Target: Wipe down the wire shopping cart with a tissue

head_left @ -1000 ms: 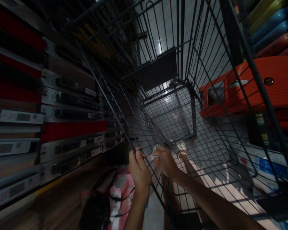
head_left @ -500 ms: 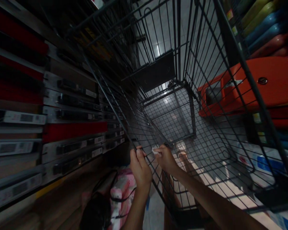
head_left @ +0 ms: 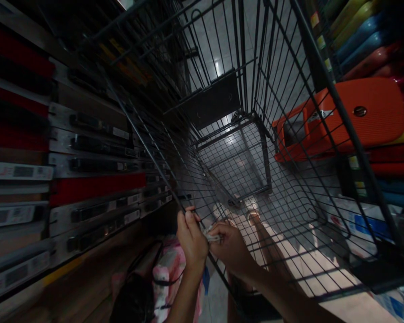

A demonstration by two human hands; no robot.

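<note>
A black wire shopping cart (head_left: 289, 197) fills the view, seen from its handle end. My left hand (head_left: 190, 237) is closed around a wire of the cart's left side near the corner. My right hand (head_left: 230, 246) is closed on a small white cloth (head_left: 211, 235) pressed against the same wires, right beside the left hand. Both hands touch at the cloth.
Shelves of long boxed goods with price labels (head_left: 87, 179) stand close on the left. Orange plastic stools (head_left: 357, 116) and other coloured plastic items are stacked on the right. A pink patterned bag (head_left: 168, 273) hangs below my left arm. Pale tiled floor shows through the cart.
My right hand has moved down and left along the wire with the white cloth, and now sits against my left hand. The view shifted slightly.
</note>
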